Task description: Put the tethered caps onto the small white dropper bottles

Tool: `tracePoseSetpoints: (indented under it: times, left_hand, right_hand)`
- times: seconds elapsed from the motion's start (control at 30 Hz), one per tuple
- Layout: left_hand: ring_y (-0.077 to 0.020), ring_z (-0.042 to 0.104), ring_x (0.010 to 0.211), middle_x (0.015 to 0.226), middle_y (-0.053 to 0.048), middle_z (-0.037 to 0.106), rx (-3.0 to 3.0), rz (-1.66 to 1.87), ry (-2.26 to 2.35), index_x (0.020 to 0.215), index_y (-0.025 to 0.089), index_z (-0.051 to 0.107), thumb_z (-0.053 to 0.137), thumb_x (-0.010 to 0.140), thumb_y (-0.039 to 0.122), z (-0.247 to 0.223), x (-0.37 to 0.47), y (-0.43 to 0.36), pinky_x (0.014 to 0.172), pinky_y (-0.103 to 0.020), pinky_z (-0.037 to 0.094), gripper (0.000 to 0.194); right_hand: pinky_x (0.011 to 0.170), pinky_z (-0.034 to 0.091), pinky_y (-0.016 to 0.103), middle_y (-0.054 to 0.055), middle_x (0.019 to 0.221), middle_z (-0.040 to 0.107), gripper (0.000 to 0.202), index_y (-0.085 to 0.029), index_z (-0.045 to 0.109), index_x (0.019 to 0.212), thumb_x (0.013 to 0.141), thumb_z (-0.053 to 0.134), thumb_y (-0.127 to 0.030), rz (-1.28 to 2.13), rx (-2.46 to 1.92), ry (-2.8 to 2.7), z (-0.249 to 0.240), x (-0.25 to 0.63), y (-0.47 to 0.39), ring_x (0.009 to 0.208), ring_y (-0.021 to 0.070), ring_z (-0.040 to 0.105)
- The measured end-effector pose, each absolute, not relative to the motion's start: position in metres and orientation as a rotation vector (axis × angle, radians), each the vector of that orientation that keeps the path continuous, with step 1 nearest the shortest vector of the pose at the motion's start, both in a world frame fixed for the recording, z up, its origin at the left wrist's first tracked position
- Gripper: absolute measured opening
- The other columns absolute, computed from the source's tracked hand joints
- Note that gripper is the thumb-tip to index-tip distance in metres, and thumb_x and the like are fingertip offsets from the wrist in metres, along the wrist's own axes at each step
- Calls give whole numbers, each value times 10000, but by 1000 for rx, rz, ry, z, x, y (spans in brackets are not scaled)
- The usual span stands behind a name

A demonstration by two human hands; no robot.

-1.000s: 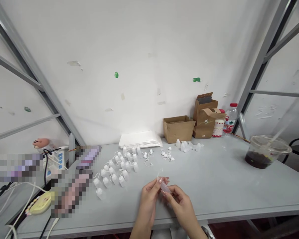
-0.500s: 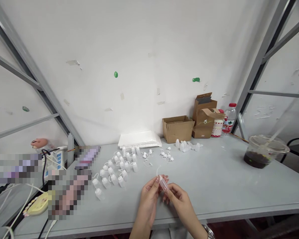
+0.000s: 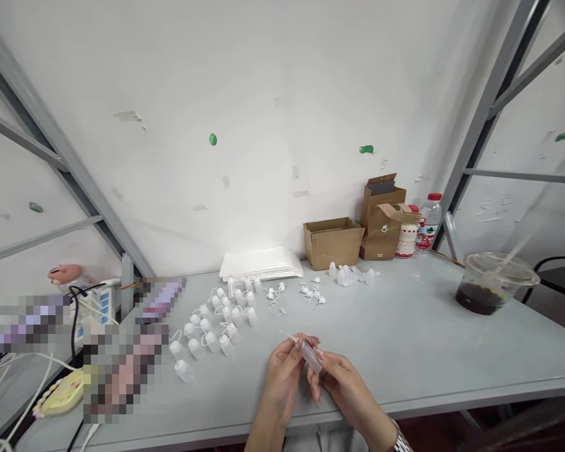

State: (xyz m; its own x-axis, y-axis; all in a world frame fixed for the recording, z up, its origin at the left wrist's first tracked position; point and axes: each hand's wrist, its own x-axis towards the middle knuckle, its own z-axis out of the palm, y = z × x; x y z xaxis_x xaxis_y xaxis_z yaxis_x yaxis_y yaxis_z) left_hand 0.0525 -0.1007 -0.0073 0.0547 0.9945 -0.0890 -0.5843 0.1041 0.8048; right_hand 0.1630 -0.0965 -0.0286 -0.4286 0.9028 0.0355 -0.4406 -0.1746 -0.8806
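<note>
both forearms come up from the 6 o'clock edge of the view and meet near the middle. the left hand (image 3: 282, 370) is raised with its fingers curled, thumb and fingertips pinched together toward 1 o'clock. the right hand (image 3: 346, 383) lies just beside it at 3 o'clock, fingers bent and closed toward the left hand's fingertips. a metal band shows at the right wrist.

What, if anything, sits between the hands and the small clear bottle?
Nothing visible. Both the left hand and the right hand already grip the small clear bottle by their fingertips, above the front edge of the table. The rows of white bottles lie off to the left, apart from the hands.
</note>
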Motion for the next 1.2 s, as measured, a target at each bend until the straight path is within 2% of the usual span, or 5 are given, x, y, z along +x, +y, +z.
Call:
tracePoseSetpoints:
  times: [0.1,0.23,0.47,0.77,1.2]
  left_hand:
    - [-177,600,680,769,-83,680,691,1395,911,720,134,704,689,633,402,-7,54,-98,593,-270,469,282]
    - [-214,606,826,860,-105,707,736,1464,1095,732,142,721,711,612,380,-11,52,-95,696,-266,456,267]
    - [-256,600,919,917,-138,703,768,1435,1030,816,132,722,657,662,418,-12,54,-97,800,-323,444,332]
    - [-248,604,909,929,-101,706,1002,1460,1264,826,145,714,561,722,453,-9,61,-103,771,-322,473,359]
    - [-242,593,946,922,-93,699,1248,1437,1399,881,182,706,477,797,407,-16,55,-106,879,-363,416,332]
  right_hand:
    - [547,409,256,22,532,592,371,-134,655,698,789,526,-470,1654,-715,-1083,-31,160,-95,509,135,511]
    - [574,409,244,13,655,631,278,-164,665,812,688,672,-412,1497,-825,-1129,-35,159,-94,568,132,519]
    - [539,401,242,26,582,620,330,-139,651,734,749,586,-462,1519,-814,-1225,-39,162,-94,523,128,499]
    - [543,415,239,26,587,628,325,-147,666,785,704,633,-460,1361,-965,-1186,-38,161,-97,544,140,512]
    - [498,376,215,13,522,602,345,-136,641,676,754,582,-467,1495,-871,-1218,-42,161,-93,482,105,475]
